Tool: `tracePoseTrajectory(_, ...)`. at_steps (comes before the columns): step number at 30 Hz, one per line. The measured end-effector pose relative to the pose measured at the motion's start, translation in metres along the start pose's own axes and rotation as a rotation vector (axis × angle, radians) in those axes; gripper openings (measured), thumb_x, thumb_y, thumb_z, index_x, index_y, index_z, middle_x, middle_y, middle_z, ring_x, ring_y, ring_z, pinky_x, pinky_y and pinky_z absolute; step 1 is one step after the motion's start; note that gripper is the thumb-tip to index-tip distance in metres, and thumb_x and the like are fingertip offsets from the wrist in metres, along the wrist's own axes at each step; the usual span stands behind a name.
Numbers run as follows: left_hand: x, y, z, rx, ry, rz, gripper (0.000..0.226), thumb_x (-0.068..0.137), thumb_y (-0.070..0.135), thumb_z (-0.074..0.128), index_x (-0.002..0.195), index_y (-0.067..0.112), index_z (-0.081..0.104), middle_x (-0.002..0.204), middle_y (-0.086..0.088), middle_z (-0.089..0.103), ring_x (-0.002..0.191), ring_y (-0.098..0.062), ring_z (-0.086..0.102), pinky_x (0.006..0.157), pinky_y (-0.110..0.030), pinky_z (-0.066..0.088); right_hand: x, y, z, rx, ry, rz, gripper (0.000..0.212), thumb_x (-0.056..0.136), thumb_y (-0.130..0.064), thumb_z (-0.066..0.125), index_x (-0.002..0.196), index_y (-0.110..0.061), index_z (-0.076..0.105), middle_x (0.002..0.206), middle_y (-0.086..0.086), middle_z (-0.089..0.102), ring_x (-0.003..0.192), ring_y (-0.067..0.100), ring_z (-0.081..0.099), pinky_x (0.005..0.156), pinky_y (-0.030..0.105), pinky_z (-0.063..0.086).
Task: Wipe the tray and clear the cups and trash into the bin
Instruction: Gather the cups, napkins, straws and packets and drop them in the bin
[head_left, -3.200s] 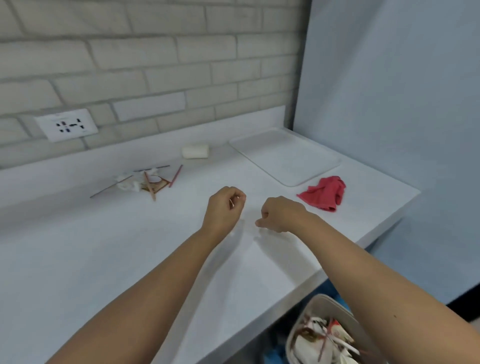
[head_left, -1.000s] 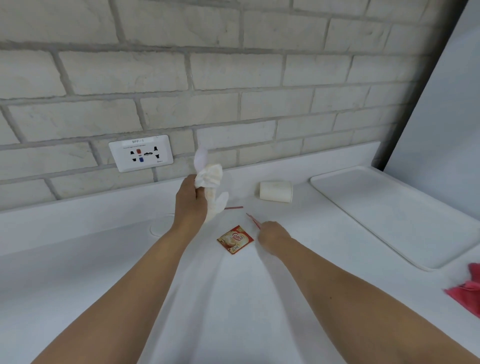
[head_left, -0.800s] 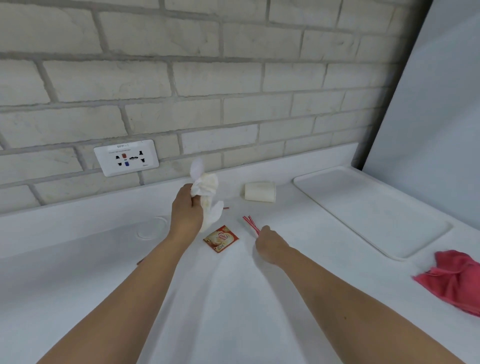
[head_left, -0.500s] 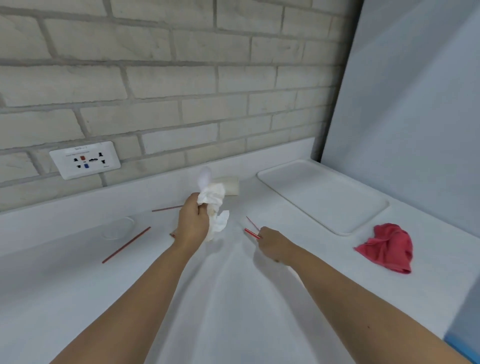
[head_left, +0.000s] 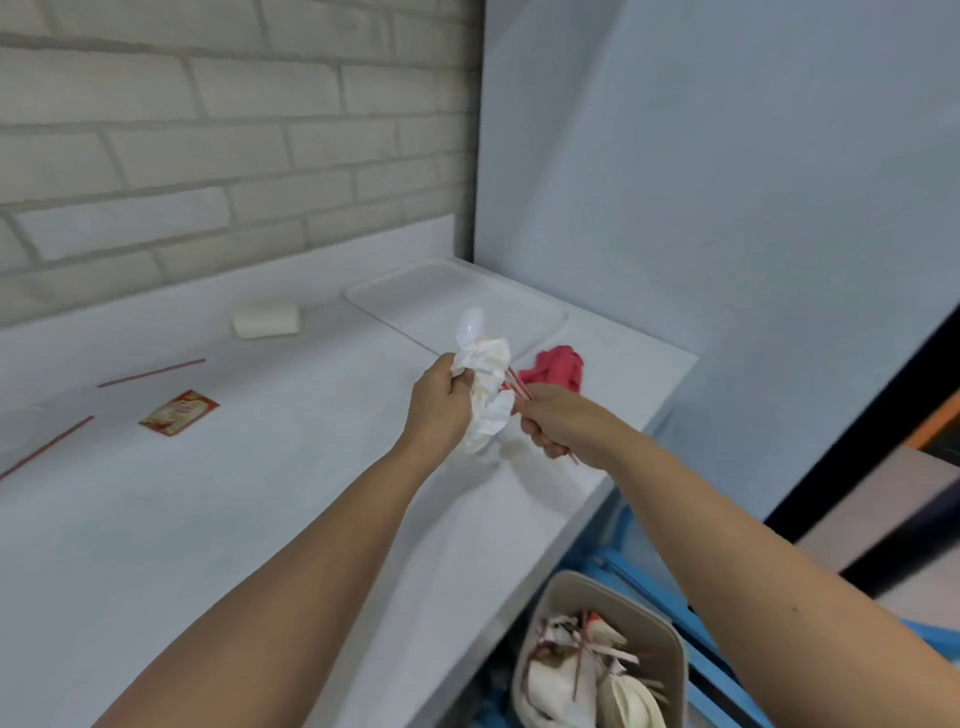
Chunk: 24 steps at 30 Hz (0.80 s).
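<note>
White crumpled tissue (head_left: 485, 400), a plastic spoon (head_left: 470, 325) poking from its top, is clenched in your left hand (head_left: 441, 410), and your right hand (head_left: 558, 428), just beside it, grips thin red sticks (head_left: 519, 387) that touch the tissue. Behind them, the red cloth (head_left: 558, 369) and the tray (head_left: 447, 301) lie on the counter (head_left: 260, 519). A cup (head_left: 266, 320) lies on its side near the wall, a sachet (head_left: 179, 413) and loose sticks (head_left: 150, 372) lie to the left, and the bin (head_left: 670, 654) stands below the counter's edge, holding trash.

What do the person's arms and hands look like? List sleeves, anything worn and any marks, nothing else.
Both arms are bare as far up as the view shows, with no sleeves in sight. The left hand and right hand wear no gloves, and no watch, bracelet or ring shows. The right forearm has one small dark spot; the left forearm shows no marks.
</note>
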<state>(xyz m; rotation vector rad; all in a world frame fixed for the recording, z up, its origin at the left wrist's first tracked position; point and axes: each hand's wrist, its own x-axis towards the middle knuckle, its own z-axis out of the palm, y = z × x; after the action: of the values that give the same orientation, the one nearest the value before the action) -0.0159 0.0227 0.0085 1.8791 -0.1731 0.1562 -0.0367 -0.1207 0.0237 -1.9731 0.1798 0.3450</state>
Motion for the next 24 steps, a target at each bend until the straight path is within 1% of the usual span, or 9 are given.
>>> tracePoseTrajectory(3, -0.027, 0.013, 0.045, 0.008, -0.088, 0.038, 0.028, 0.098, 0.012, 0.036, 0.115, 0.006, 0.056, 0.105, -0.006, 0.061, 0.094, -0.018, 0.056, 0.07, -0.021, 0.041, -0.027, 0.026, -0.032, 0.06, 0.006, 0.009, 0.021, 0.098, -0.018, 0.037, 0.079, -0.018, 0.044, 0.058, -0.004, 0.033, 0.045, 0.007, 0.025, 0.038, 0.016, 0.02)
tracePoseTrajectory(7, -0.073, 0.018, 0.1, 0.046, -0.212, 0.118, 0.025, 0.096, 0.006, 0.037, 0.114, 0.003, 0.055, 0.105, -0.009, 0.063, 0.087, -0.013, 0.053, 0.06, -0.004, 0.038, -0.055, 0.076, -0.06, 0.139, 0.013, 0.042, 0.024, 0.097, -0.016, 0.039, 0.073, -0.018, 0.042, 0.056, -0.003, 0.034, 0.043, 0.006, 0.022, 0.039, 0.018, 0.018)
tracePoseTrajectory(9, -0.094, 0.014, 0.122, 0.052, -0.27, 0.11, 0.022, 0.096, 0.006, 0.038, 0.111, 0.002, 0.054, 0.103, -0.011, 0.063, 0.086, -0.014, 0.053, 0.057, -0.009, 0.037, -0.067, 0.102, -0.069, 0.134, 0.015, 0.073, 0.026, 0.095, -0.015, 0.04, 0.069, -0.018, 0.041, 0.055, -0.002, 0.036, 0.047, 0.009, 0.025, 0.043, 0.019, 0.02)
tracePoseTrajectory(12, -0.117, -0.003, 0.147, 0.084, -0.339, 0.065, 0.025, 0.097, 0.013, 0.037, 0.113, 0.005, 0.055, 0.105, -0.008, 0.063, 0.092, -0.018, 0.057, 0.073, -0.022, 0.042, -0.081, 0.14, -0.075, 0.129, 0.016, 0.149, 0.028, 0.095, -0.016, 0.04, 0.067, -0.018, 0.04, 0.055, -0.001, 0.036, 0.046, 0.009, 0.025, 0.044, 0.02, 0.021)
tracePoseTrajectory(17, -0.155, -0.06, 0.166, 0.171, -0.415, -0.2, 0.021, 0.098, 0.019, 0.037, 0.097, 0.005, 0.053, 0.09, -0.011, 0.058, 0.085, -0.019, 0.055, 0.072, -0.026, 0.042, -0.096, 0.197, -0.072, -0.116, -0.031, 0.358, 0.02, 0.095, -0.009, 0.04, 0.079, -0.012, 0.05, 0.056, 0.001, 0.039, 0.044, 0.01, 0.029, 0.04, 0.02, 0.025)
tracePoseTrajectory(19, -0.169, -0.084, 0.167, 0.231, -0.448, -0.33, 0.02, 0.097, 0.018, 0.037, 0.108, 0.013, 0.054, 0.099, -0.008, 0.059, 0.091, -0.018, 0.057, 0.078, -0.027, 0.044, -0.095, 0.216, -0.065, -0.314, -0.097, 0.427, 0.022, 0.093, -0.006, 0.042, 0.075, -0.012, 0.05, 0.057, 0.002, 0.041, 0.043, 0.01, 0.032, 0.04, 0.019, 0.027)
tracePoseTrajectory(21, -0.178, -0.104, 0.166, 0.317, -0.484, -0.454, 0.033, 0.096, 0.013, 0.036, 0.125, 0.009, 0.052, 0.116, -0.012, 0.06, 0.104, -0.022, 0.057, 0.085, -0.028, 0.045, -0.093, 0.226, -0.058, -0.478, -0.151, 0.452, 0.015, 0.091, -0.009, 0.049, 0.077, -0.011, 0.052, 0.06, 0.001, 0.044, 0.048, 0.01, 0.038, 0.045, 0.019, 0.032)
tracePoseTrajectory(23, -0.181, -0.118, 0.166, 0.454, -0.515, -0.587, 0.034, 0.096, 0.012, 0.037, 0.123, 0.001, 0.054, 0.122, -0.015, 0.059, 0.11, -0.026, 0.057, 0.087, -0.029, 0.046, -0.089, 0.233, -0.051, -0.56, -0.172, 0.45, 0.007, 0.089, -0.012, 0.054, 0.094, -0.009, 0.059, 0.063, 0.0, 0.046, 0.052, 0.01, 0.043, 0.048, 0.019, 0.036)
tracePoseTrajectory(24, -0.182, -0.123, 0.166, 0.504, -0.525, -0.636, 0.033, 0.096, 0.012, 0.038, 0.122, -0.001, 0.055, 0.122, -0.015, 0.058, 0.111, -0.027, 0.058, 0.088, -0.029, 0.047, -0.086, 0.235, -0.047, -0.561, -0.177, 0.456, 0.019, 0.089, -0.011, 0.055, 0.105, -0.004, 0.062, 0.063, 0.0, 0.047, 0.053, 0.01, 0.045, 0.049, 0.019, 0.038)
